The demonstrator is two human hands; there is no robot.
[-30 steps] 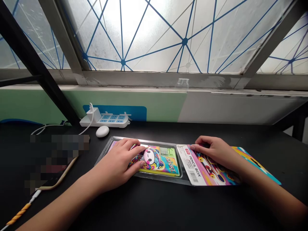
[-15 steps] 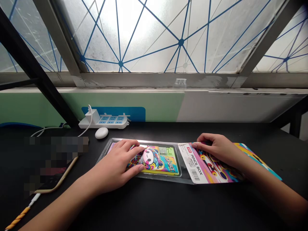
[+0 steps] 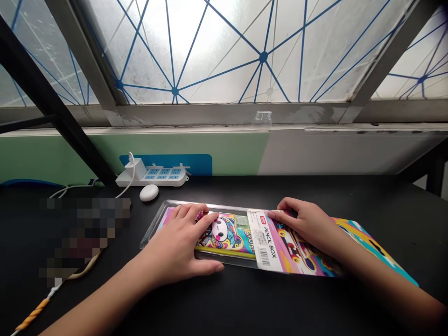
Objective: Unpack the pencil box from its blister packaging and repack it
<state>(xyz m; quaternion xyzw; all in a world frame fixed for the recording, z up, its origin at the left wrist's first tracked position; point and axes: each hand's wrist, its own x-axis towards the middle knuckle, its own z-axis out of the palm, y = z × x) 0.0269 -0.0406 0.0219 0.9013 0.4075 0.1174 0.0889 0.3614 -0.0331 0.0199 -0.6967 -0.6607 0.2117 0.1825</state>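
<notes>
A colourful pencil box (image 3: 227,234) with a cartoon animal face lies in a clear plastic tray (image 3: 149,236) on the black desk. My left hand (image 3: 177,242) rests on its left part, fingers spread and thumb stretched out past the near edge. A printed backing card (image 3: 280,245), labelled "PENCIL BOX" on a white strip, overlaps the right end of the pencil box. My right hand (image 3: 310,219) pinches this card near its far left corner, thumb on top and the other fingers partly hidden. The right forearm crosses the card and hides part of its print.
Behind the tray at the left sit a white rounded case (image 3: 149,192) and a white power strip (image 3: 166,176) with a plugged-in charger. A blurred-out object (image 3: 87,238) with a cable (image 3: 33,315) lies at the far left. A small clear cup (image 3: 263,117) stands on the sill.
The card has slid left and now covers the right end of the pencil box. My right hand moved left with it. My left thumb has come off the box towards the near side.
</notes>
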